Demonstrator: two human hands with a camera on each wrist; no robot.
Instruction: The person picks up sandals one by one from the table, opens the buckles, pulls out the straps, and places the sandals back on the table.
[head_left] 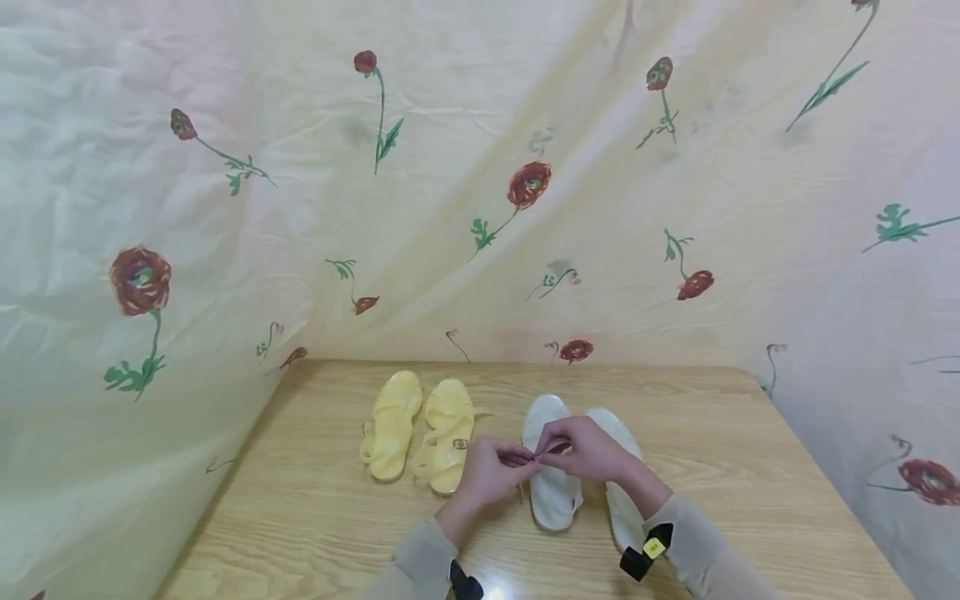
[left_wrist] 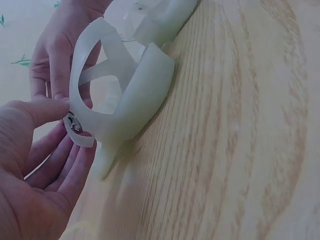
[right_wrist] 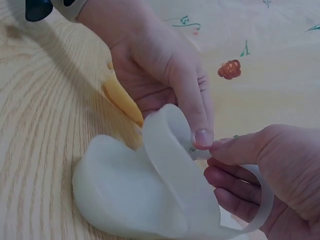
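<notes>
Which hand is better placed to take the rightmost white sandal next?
Probably the right hand: in the head view it partly covers that white sandal, while the left hand is farther away, nearer the yellow sandals.

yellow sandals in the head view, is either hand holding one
No, the left hand and right hand both pinch a strap of one white sandal, while the yellow sandals lie on the table.

The head view is bright, with glare (head_left: 493, 593) on the worktop (head_left: 285, 517) at six o'clock; both wrist views look dimmer, greyer and slightly soft.
</notes>
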